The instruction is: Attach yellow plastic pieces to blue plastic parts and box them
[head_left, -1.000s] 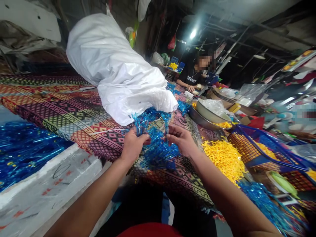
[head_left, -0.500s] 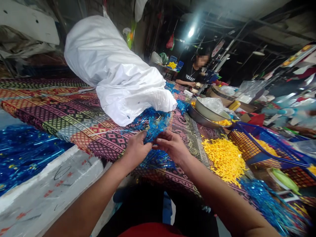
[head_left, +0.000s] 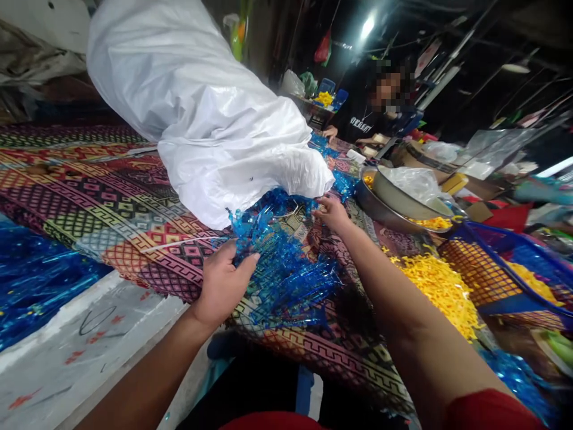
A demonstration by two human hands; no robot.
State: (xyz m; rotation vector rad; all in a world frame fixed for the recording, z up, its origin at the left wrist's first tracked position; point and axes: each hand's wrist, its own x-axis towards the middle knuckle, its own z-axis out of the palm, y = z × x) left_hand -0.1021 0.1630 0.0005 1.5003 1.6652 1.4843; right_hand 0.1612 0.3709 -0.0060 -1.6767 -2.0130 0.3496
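Note:
A heap of clear blue plastic pieces (head_left: 286, 269) lies on the patterned cloth (head_left: 111, 197) in front of me. My left hand (head_left: 221, 283) grips a bunch of these blue pieces at the heap's left side, thumb and fingers closed round them. My right hand (head_left: 330, 210) is stretched far forward to the mouth of the big white sack (head_left: 201, 113), fingers curled on blue pieces that spill out of it.
A pile of yellow plastic pieces (head_left: 436, 286) lies right of the heap. Beyond it stand a blue wire basket (head_left: 501, 269) and metal bowls (head_left: 394, 203). Another person (head_left: 371, 113) sits at the far end. Blue foil (head_left: 40, 275) lies at the left.
My right hand has left the heap and reached forward to the sack's mouth. My left hand has dropped back a little, still holding blue pieces. The camera has moved closer.

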